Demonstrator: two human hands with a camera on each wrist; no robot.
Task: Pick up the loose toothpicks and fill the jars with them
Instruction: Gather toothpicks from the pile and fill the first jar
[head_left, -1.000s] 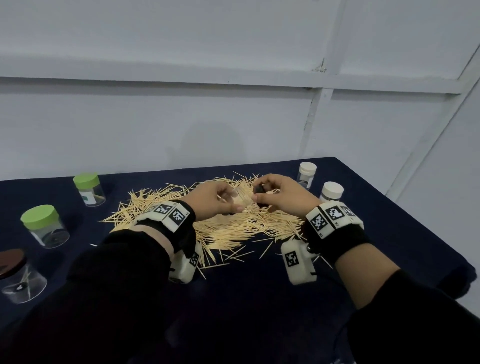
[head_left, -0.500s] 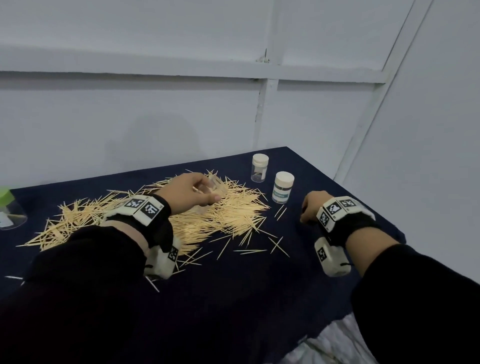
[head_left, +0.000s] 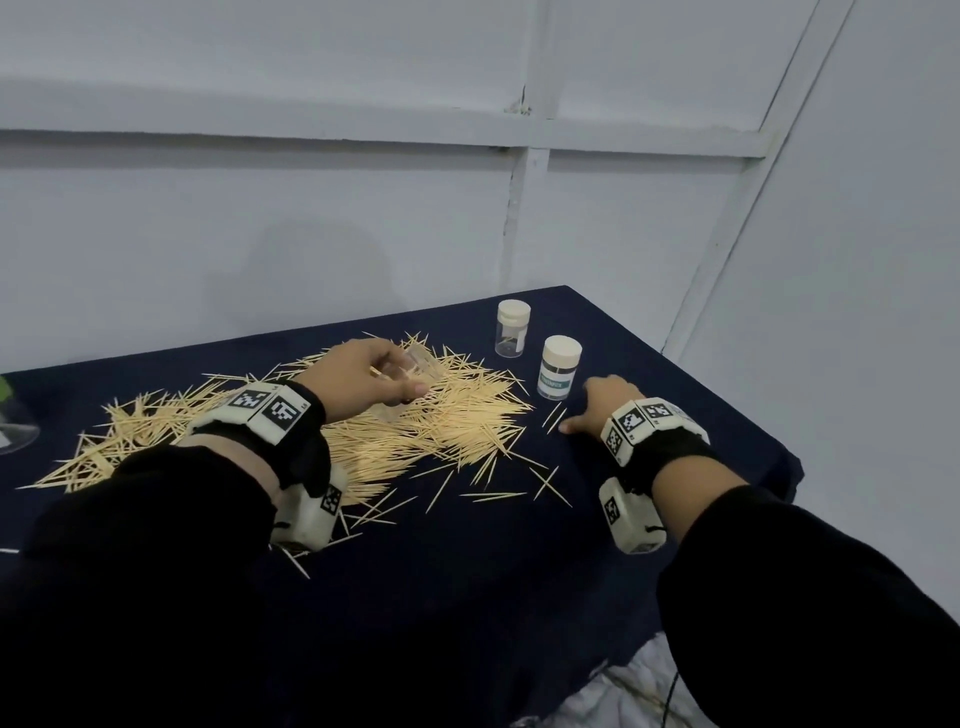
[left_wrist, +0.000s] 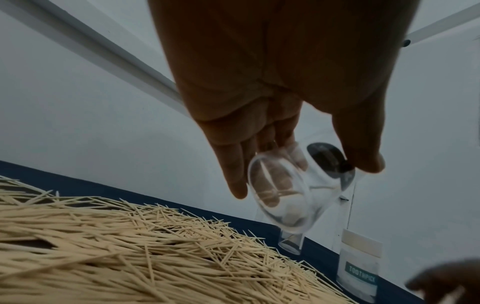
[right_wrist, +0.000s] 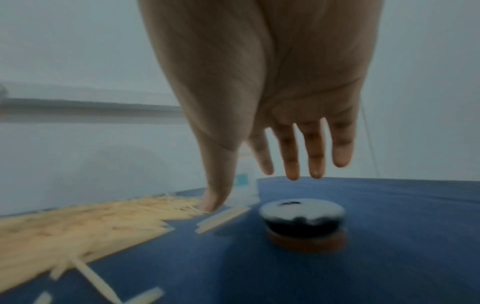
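Note:
A big pile of loose toothpicks lies on the dark blue table. My left hand grips a small clear jar, tilted and without a lid, just above the pile; a few toothpicks show inside it. To the right, my right hand is open with straight fingers, hovering over a dark brown-rimmed lid that lies on the cloth. In the head view the hand hides that lid.
Two white-lidded jars stand behind the pile: a clear one and a labelled one close to my right hand. Another jar sits at the far left edge. The table's right edge is near my right wrist.
My right hand left the jar with the dark lid, carried it right, set it on the cloth and opened. The left hand kept the jar over the pile. The head view turned right.

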